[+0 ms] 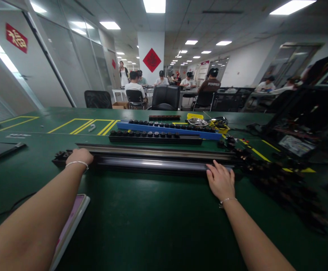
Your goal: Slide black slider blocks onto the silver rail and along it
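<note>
A long dark metal rail lies across the green table in front of me. My left hand is curled over the rail's left end, fingers closed on it. My right hand rests near the right end, fingers bent over the rail's front edge. Each wrist carries a thin bracelet. A second long rail lies just behind the first one.
Behind the rails lie a black strip of round caps, a blue strip and a metal bowl. A heap of black parts spreads at the right. A pink-edged phone sits at the left. Several people sit at far tables.
</note>
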Demonstrator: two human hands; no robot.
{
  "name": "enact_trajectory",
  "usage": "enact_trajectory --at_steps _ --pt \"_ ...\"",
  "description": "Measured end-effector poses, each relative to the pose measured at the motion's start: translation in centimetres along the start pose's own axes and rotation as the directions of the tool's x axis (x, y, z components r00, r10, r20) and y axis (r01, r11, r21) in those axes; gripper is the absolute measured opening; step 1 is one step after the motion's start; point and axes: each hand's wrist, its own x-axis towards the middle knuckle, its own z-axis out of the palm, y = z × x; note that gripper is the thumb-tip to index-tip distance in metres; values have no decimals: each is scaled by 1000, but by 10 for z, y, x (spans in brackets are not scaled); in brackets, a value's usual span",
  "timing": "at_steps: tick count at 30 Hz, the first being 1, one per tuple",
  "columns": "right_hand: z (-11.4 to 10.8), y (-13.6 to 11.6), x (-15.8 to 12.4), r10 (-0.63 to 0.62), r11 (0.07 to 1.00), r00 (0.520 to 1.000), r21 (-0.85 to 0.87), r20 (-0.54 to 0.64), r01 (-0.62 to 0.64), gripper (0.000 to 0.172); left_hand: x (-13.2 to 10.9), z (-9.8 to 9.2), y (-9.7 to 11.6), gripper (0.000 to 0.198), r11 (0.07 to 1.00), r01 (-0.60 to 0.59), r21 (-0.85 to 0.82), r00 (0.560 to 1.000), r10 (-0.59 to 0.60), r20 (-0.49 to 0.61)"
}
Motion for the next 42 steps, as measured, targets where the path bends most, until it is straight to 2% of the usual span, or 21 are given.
enact_trajectory --at_steps 4,9,17,26,31,36,42 --pt "0 0 0 2 1000 1000 11 -8 -2 49 0 -6 2 30 987 -36 155 984 7 178" --pt "-1 -1 0 -10 1000 1000 -6 -26 10 47 -1 -9 4 32 964 -81 254 969 16 247" --pt "-1 -2 0 -12 1000 999 6 -48 12 47 -3 -12 12 29 941 -120 316 960 29 278" --pt "-1 -2 1 -11 1000 999 1 -39 11 47 -2 -10 17 29 938 -167 303 941 60 333" --pt "-2 -2 1 -12 1000 999 -6 -32 12 48 -9 -10 16 44 943 -149 297 938 40 345" --pt "0 -1 1 -21 1000 999 -5 -43 21 47 -14 -11 13 39 956 -150 252 935 54 352" --pt "5 1 1 -22 1000 997 11 -73 22 44 -7 -6 4 37 974 -122 190 935 49 351"
